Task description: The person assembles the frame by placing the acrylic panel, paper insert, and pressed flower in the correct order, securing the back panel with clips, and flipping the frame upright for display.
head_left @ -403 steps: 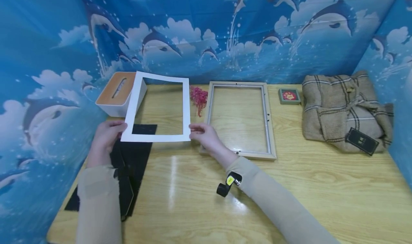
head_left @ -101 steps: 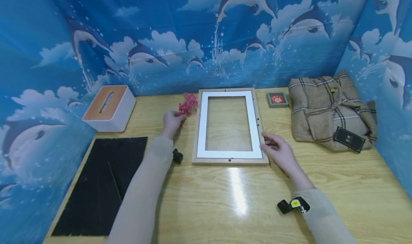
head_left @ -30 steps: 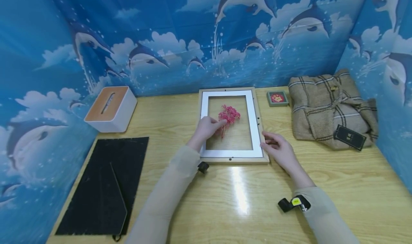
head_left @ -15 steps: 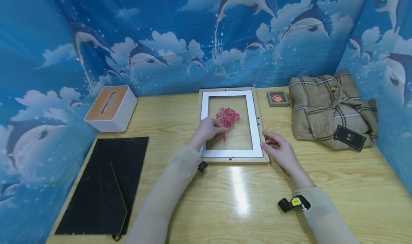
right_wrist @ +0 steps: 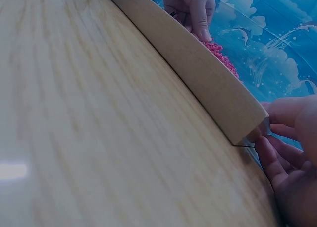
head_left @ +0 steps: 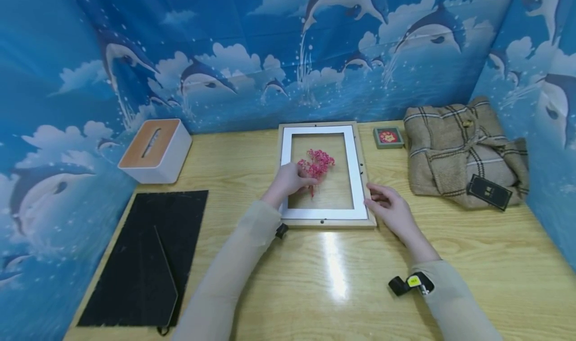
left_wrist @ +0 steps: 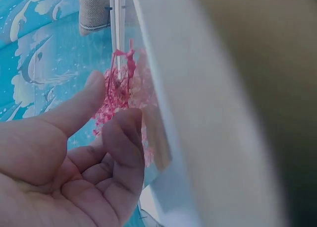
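Observation:
In the head view a picture frame [head_left: 324, 224] lies face down at the back middle of the table, a white mat board [head_left: 358, 201] inside it. A sprig of pink dried flowers [head_left: 320, 162] lies over the pane [head_left: 333, 193] within the mat's opening. My left hand [head_left: 286, 182] reaches over the frame's left side, thumb and curled index finger on either side of the sprig near its stems [left_wrist: 119, 63]. My right hand [head_left: 389, 208] rests fingertips against the frame's right edge, its fingers loosely bent. The right wrist view shows these fingers [right_wrist: 277, 110] at the frame's corner.
A black backing board [head_left: 130, 256] with its stand lies at the left. Behind it is a white tissue box [head_left: 171, 156] with a wooden lid. At the back right are a small green box [head_left: 388, 138] and a folded plaid garment [head_left: 463, 156] with a black tag [head_left: 489, 192].
The mat board went from both hands into the frame. My left hand then took the flowers from beside the frame onto the pane, shifting them slightly left and nearer since one second ago.

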`<state>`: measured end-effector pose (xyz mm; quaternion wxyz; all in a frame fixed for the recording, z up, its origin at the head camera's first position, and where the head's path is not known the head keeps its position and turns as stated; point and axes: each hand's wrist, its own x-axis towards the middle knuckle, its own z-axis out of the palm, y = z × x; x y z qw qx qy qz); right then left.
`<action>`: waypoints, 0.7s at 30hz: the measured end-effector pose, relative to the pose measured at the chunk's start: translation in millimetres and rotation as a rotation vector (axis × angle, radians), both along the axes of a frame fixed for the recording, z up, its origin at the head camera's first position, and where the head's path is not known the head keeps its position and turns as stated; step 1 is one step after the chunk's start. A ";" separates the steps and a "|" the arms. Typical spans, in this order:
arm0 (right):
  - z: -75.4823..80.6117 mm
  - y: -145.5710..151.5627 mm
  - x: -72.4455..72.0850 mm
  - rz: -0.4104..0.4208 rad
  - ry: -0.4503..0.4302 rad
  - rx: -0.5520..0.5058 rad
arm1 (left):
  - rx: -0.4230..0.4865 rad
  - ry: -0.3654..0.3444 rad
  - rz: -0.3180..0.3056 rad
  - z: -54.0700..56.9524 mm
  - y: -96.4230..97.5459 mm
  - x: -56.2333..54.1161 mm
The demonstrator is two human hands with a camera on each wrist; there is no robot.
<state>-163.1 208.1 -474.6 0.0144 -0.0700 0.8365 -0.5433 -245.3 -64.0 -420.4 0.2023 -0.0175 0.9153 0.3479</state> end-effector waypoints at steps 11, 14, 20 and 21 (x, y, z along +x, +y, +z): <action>2.2 -1.8 0.4 0.006 -0.007 -0.006 | 0.057 0.073 0.019 15.8 -28.9 20.5; 2.0 -2.2 0.5 0.002 -0.006 -0.004 | 0.095 0.095 0.029 19.0 -43.7 28.8; 1.8 -1.6 1.2 -0.009 -0.001 0.015 | 0.179 0.091 0.051 23.4 -78.7 50.2; 1.9 -1.6 1.3 -0.009 0.001 0.018 | 0.189 0.092 0.051 24.5 -85.4 54.5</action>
